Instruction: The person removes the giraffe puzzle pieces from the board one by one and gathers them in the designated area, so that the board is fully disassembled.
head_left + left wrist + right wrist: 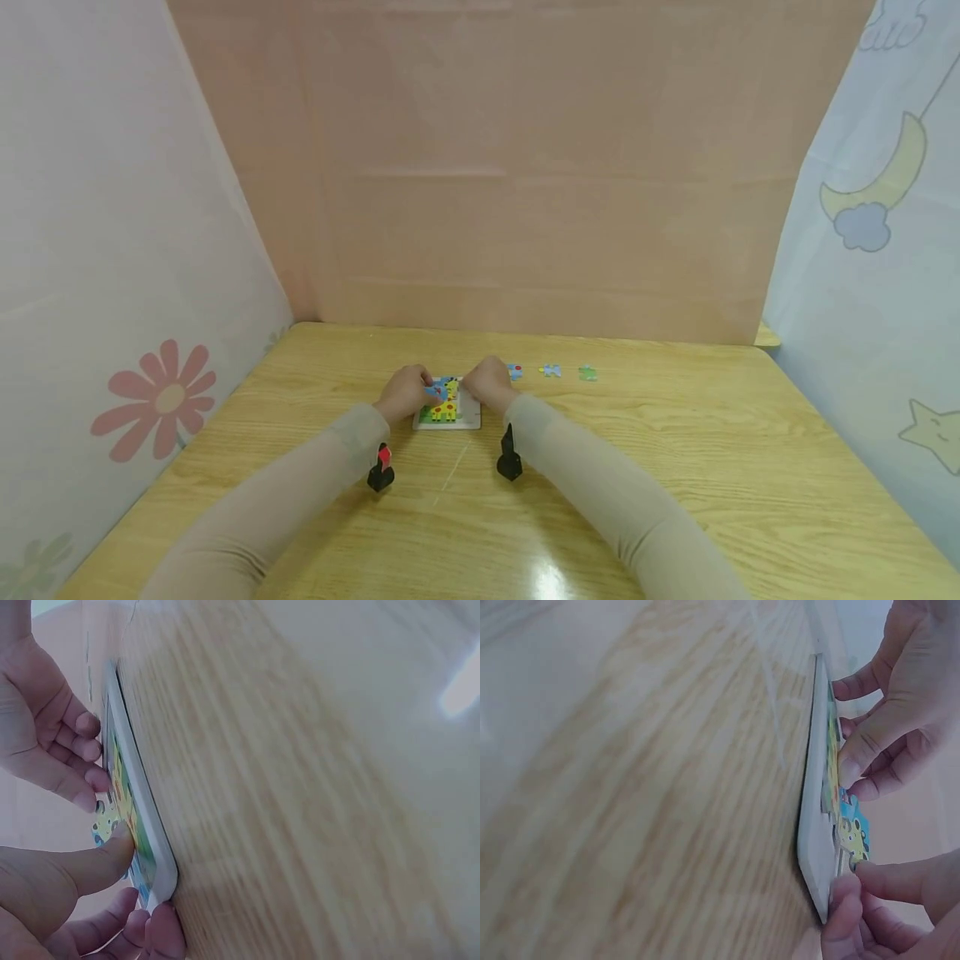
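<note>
A giraffe jigsaw puzzle (444,410) lies in its pale tray board (471,420) on the table. My left hand (403,392) holds the board's left side, its thumb on the puzzle and its other fingers by the edge. On the opposite side, my right hand (489,382) pinches a jigsaw piece (855,838) with the giraffe's head on a blue ground. In the right wrist view this piece stands tilted above the board's surface. Fingers partly cover the puzzle, so the fit of the upper pieces cannot be seen.
Behind my right hand lies a blue jigsaw piece (515,372), partly covered. Farther right on the wooden table (675,450) are another blue piece (551,370) and a green piece (588,373). A brown backdrop (525,183) stands along the table's far edge, with patterned curtains at both sides.
</note>
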`<state>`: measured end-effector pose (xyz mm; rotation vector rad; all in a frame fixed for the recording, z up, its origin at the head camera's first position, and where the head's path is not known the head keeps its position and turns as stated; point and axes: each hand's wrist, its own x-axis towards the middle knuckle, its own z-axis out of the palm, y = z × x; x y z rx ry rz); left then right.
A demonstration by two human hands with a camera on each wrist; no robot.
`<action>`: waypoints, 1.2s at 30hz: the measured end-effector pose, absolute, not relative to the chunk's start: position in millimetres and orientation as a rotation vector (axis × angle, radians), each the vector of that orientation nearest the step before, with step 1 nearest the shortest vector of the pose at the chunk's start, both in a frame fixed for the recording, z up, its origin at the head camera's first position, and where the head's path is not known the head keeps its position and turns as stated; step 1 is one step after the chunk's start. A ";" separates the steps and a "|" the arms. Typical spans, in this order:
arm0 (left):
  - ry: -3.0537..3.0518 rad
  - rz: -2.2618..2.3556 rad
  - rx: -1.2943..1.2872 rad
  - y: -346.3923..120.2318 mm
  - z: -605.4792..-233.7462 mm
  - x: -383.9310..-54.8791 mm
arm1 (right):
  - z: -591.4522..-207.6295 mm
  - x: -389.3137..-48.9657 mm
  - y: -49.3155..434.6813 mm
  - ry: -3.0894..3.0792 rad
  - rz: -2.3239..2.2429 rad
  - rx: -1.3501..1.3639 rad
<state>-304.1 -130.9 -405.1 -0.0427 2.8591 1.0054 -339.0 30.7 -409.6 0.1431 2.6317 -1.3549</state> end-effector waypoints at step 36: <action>2.751 1.041 0.032 -136.5 -401.1 -307.4 | -387.4 -317.5 55.3 2.488 -1.484 -0.033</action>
